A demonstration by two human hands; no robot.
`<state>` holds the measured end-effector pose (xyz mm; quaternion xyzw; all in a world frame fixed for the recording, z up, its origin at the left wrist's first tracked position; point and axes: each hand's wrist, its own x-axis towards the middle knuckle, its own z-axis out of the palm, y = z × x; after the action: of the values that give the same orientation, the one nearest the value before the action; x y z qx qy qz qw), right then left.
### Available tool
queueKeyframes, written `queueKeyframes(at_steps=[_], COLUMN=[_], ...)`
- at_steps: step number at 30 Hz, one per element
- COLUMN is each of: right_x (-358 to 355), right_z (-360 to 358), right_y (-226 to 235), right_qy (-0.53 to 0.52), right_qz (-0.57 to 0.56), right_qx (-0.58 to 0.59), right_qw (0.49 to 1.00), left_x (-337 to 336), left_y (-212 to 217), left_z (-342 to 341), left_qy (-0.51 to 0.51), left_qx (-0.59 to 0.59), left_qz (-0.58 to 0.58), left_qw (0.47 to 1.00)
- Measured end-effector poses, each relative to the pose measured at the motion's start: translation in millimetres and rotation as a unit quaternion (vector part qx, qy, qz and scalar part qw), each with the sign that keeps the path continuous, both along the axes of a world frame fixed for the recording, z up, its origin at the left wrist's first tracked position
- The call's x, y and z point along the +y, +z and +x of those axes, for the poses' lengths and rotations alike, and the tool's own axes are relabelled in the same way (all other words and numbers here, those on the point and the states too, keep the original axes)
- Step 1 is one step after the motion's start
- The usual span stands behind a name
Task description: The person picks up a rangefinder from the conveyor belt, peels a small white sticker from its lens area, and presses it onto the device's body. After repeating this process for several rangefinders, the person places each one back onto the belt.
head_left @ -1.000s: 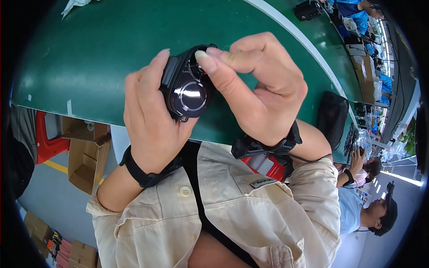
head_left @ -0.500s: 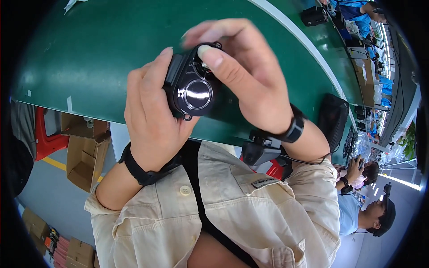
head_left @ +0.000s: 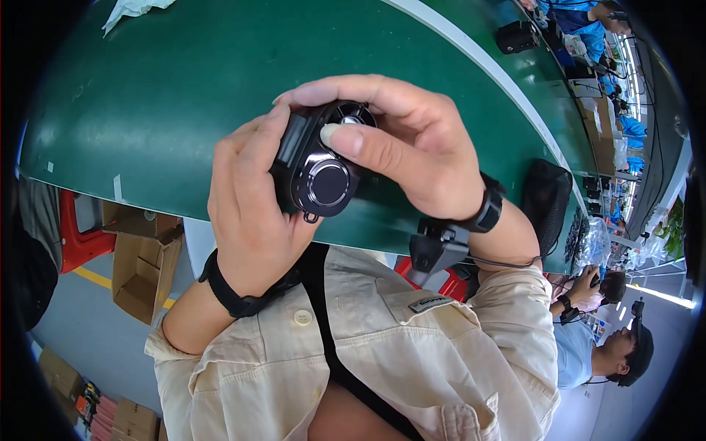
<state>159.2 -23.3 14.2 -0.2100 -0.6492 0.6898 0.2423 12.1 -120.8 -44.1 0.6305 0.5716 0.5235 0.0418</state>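
Over the green table, both hands hold a small black device (head_left: 303, 165) with a glossy round disc, a ridged side and a small loop at its lower end. Its exact kind is unclear. My left hand (head_left: 248, 191) is wrapped round its left side and underside, fingers closed. My right hand (head_left: 412, 147) curls over the far end, with the thumb pressed on a round recessed part beside the disc. A bright metallic bit shows in that recess, partly covered by the thumb. Black bands sit on both wrists, and a small black camera-like unit (head_left: 435, 250) hangs by the right wrist.
The green table (head_left: 147, 88) has a pale edge strip on its right. A black mesh pouch (head_left: 546, 198) lies near my right forearm, and white crumpled material (head_left: 132, 9) at the far left. An open cardboard box (head_left: 143, 275) and red stool (head_left: 84, 235) stand below. Co-workers are at the right.
My right fingers have come down from above the device onto its far end, and the thumb rests further in. The device and both hands sit slightly lower in the view.
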Motion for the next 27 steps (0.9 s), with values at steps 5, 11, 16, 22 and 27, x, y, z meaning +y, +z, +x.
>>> queueKeyframes(at_steps=[5, 11, 16, 22, 27], right_x=[-13.2, -9.7, -12.1, -4.8, -18.8], right_z=[-4.7, -13.2, -14.5, -10.9, -14.0], right_y=[-8.0, -17.2, -10.0, -11.7, -14.5], right_qy=[-0.065, -0.026, -0.011, 0.015, -0.047], right_qz=[0.004, -0.147, -0.232, -0.131, -0.118], right_qx=[0.051, 0.090, 0.093, 0.047, 0.058], right_qw=[0.997, 0.985, 0.968, 0.990, 0.990], left_x=[-0.3, -5.5, -5.5, -5.2, -7.4], left_y=[-8.1, -3.2, 1.2, 3.1, 1.0], left_z=[-1.9, -2.1, -0.8, -0.8, 0.5], left_qy=[0.014, 0.028, 0.020, 0.014, 0.031], left_qx=[0.008, 0.004, 0.007, 0.024, 0.044], left_qz=[0.007, -0.016, -0.019, -0.025, -0.031], left_qw=[1.000, 0.999, 1.000, 0.999, 0.998])
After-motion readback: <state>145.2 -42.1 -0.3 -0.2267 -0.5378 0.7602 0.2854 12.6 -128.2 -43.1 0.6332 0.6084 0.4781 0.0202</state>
